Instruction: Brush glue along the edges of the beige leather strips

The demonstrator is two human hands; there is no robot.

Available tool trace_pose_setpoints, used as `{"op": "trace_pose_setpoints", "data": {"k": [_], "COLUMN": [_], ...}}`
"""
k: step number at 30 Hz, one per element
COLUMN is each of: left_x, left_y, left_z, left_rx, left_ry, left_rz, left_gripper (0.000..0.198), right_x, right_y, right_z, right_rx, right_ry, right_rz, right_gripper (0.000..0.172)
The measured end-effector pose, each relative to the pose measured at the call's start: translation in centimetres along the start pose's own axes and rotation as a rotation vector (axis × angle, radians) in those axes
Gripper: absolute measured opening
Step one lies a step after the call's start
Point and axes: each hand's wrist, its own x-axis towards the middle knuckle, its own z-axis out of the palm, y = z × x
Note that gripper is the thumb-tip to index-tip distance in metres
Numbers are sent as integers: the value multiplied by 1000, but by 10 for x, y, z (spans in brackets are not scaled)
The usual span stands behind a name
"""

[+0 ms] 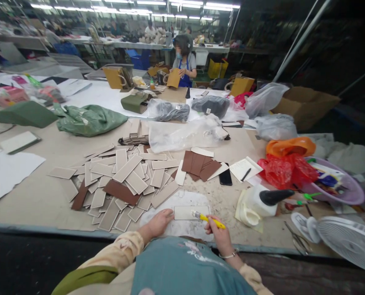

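A pale rectangular panel (185,213) lies flat on a white, stained sheet (182,198) at the table's near edge. My left hand (159,223) is closed at the panel's left end, its fingertips pressed on the edge. In my right hand (221,235) is a paintbrush (215,222) with a yellow handle; its light bristles are over the panel's right half, but contact is hard to tell. Left of the sheet spreads a loose heap of beige panels with light borders (129,168), with a few brown pieces (122,191) among them.
Right of the sheet are a white glue container (259,200), scissors (297,237) and a white fan (350,237). Beyond lie brown panels (197,164), a phone (225,177), a pen on paper (246,175) and a purple basin (351,196). A co-worker (184,61) handles a tan bag opposite.
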Motion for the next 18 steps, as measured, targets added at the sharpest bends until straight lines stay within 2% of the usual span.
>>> {"op": "trace_pose_setpoints", "data": {"k": [8, 18], "left_x": [2, 5], "left_y": [2, 7], "left_z": [-7, -9], "left_rx": [32, 70], "left_ry": [-32, -61], "left_rz": [14, 17], "left_gripper": [42, 39], "right_x": [20, 27], "right_y": [-4, -6], "right_z": [41, 59], "right_rx": [-53, -106], "right_ry": [-168, -245], "right_rz": [-18, -35], "right_gripper": [52, 45]}}
